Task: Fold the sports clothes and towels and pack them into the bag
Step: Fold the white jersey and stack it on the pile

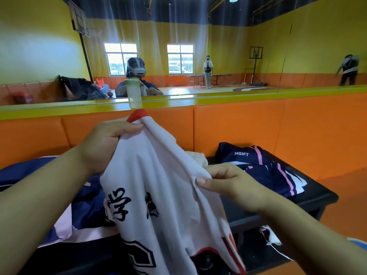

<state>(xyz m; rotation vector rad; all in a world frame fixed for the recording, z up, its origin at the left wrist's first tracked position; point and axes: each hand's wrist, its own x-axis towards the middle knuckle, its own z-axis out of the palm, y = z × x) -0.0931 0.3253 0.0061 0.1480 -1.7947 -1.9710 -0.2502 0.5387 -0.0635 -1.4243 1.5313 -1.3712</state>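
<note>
A long orange padded wall (238,128) is seen behind a black bench (309,197). A navy bag (256,161) with pink stripes is set on the bench, to the right. More navy clothes (85,201) are spread on the left. A white jersey (158,185) with red trim is held up in the air over the bench, not yet folded. Its top edge is pinched by the closed fingers of the left hand (107,139). Its side is pinched by the right hand (226,183). A clear bottle (133,92) is stood on the ledge behind. The jersey could be folded crooked if 1 edge is let slip, because the cloth is soft and floppy.
</note>
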